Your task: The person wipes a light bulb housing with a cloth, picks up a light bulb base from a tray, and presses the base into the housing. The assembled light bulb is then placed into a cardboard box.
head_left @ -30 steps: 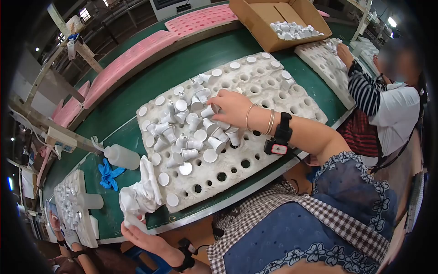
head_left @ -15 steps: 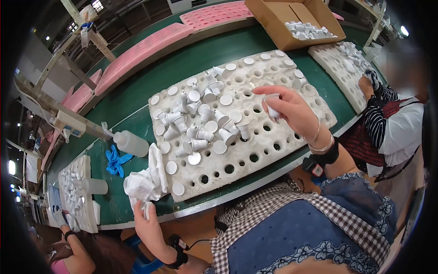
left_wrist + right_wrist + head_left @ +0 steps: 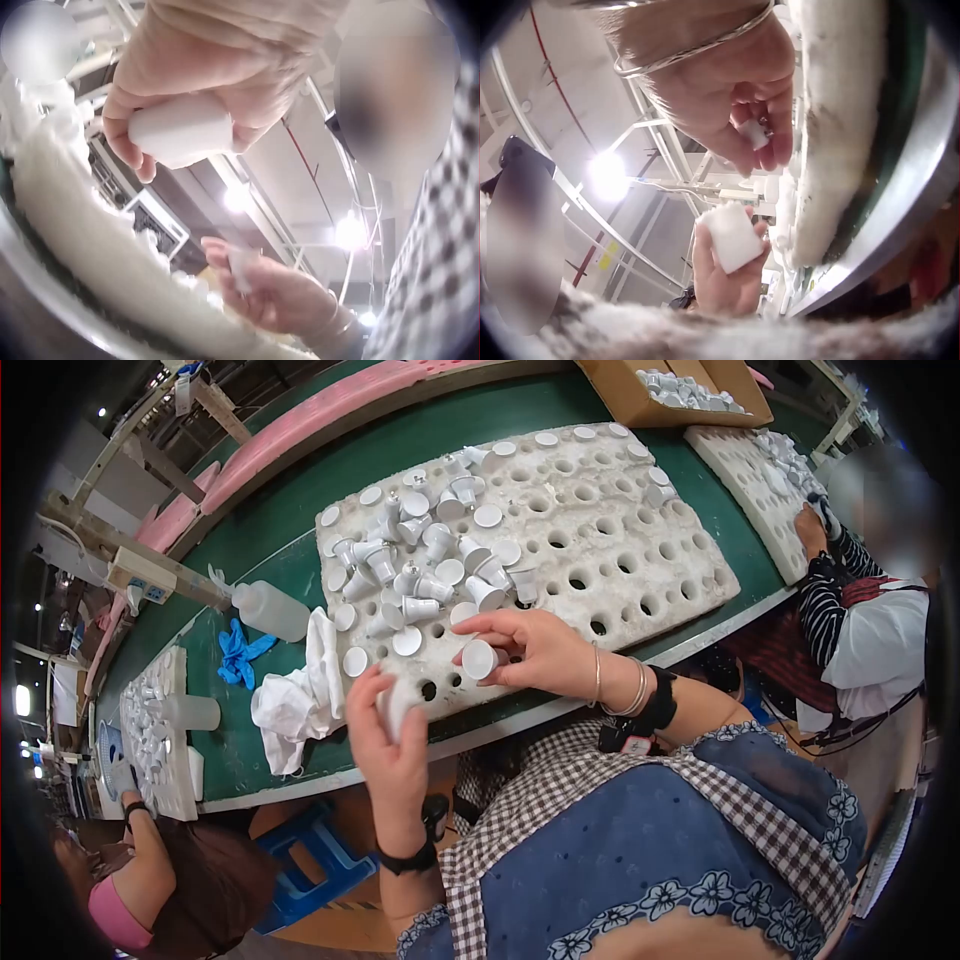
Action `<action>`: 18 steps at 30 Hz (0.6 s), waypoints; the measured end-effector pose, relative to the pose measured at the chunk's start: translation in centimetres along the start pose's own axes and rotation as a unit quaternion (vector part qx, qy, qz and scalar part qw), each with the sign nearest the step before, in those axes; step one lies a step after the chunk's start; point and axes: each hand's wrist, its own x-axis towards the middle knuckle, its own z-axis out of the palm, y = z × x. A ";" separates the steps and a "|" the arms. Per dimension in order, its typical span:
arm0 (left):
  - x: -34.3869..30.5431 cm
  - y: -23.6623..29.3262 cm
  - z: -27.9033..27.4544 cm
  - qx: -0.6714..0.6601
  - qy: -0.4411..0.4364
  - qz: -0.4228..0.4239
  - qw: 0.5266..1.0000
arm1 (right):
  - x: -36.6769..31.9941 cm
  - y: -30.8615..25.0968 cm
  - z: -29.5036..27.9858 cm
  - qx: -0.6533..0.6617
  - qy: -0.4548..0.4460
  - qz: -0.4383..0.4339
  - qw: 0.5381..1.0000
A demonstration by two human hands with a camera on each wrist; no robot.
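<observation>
In front of the body, near the board's front edge, my two hands face each other a short way apart. My right hand (image 3: 545, 653) pinches a small white cup-shaped part (image 3: 480, 659), its round flat end turned to the head camera. My left hand (image 3: 388, 750) grips a white sponge block (image 3: 184, 131), fingers on one side and thumb on the other; it is blurred in the head view. Behind them lies a white foam board (image 3: 640, 575) full of round holes. A loose pile of similar white parts (image 3: 436, 540) covers its left half, and several discs stand in holes along its edges.
Left of the board are a white cloth (image 3: 300, 700), a blue glove (image 3: 240, 652) and a white squeeze bottle (image 3: 270, 610). A cardboard box (image 3: 625, 400) of parts stands at the back right. Other people work at boards on both sides. A blue stool (image 3: 315, 870) stands below.
My right hand has lifted a part from the pile, swung it right, then brought it toward the front edge. My left hand has moved up and right from beside the cloth with the sponge.
</observation>
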 end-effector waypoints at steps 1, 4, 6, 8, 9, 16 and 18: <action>0.5 0.2 1.1 0.036 -0.018 0.040 0.998 | 0.0 0.7 0.0 0.027 0.013 0.008 1.000; 1.1 1.8 3.5 0.064 -0.054 0.136 0.987 | -0.3 2.2 -0.2 0.069 0.046 0.008 0.997; 1.8 2.7 4.7 0.101 -0.072 0.185 0.975 | -0.4 2.3 -0.3 0.088 0.059 -0.001 0.994; 2.2 3.2 5.4 0.157 -0.081 0.239 0.955 | -0.4 2.1 -0.2 0.028 0.054 -0.013 0.998; 2.4 2.9 5.4 0.159 -0.081 0.236 0.955 | -0.3 2.4 -0.2 0.030 0.051 -0.012 0.998; 2.4 0.9 3.6 0.140 0.056 0.115 0.982 | -0.6 1.4 0.0 0.044 0.076 0.009 0.996; 2.0 2.4 4.2 0.169 0.009 0.173 0.970 | -0.4 1.9 0.0 -0.043 0.086 -0.064 0.993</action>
